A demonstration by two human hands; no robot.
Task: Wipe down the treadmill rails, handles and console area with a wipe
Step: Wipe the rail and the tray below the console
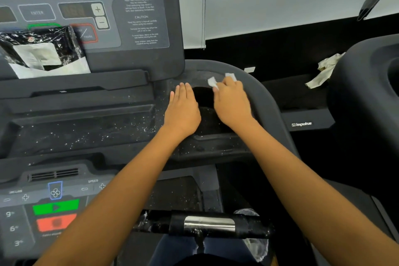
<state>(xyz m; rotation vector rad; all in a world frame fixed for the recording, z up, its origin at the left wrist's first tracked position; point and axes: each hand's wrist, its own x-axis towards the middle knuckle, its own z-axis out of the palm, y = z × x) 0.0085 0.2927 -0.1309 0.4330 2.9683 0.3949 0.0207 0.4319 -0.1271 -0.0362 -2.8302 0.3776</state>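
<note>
A small white wipe [212, 81] sticks out from under the fingers of my right hand [232, 101], which presses it on the dark grey rim of the treadmill console [254, 84], just right of a black cup-holder recess [203, 97]. My left hand [182, 108] lies flat, fingers together, on the console surface left of that recess and holds nothing. White specks dust the console tray [86, 131]. The front handle bar [207, 224] with its metal sensor plate runs across below my forearms.
A black plastic wipe packet [43, 49] leans on the upper display panel [129, 17]. Lower left is the button panel [56, 207] with green and red keys. A crumpled used cloth [323, 71] lies on the neighbouring machine at right. White blinds hang behind.
</note>
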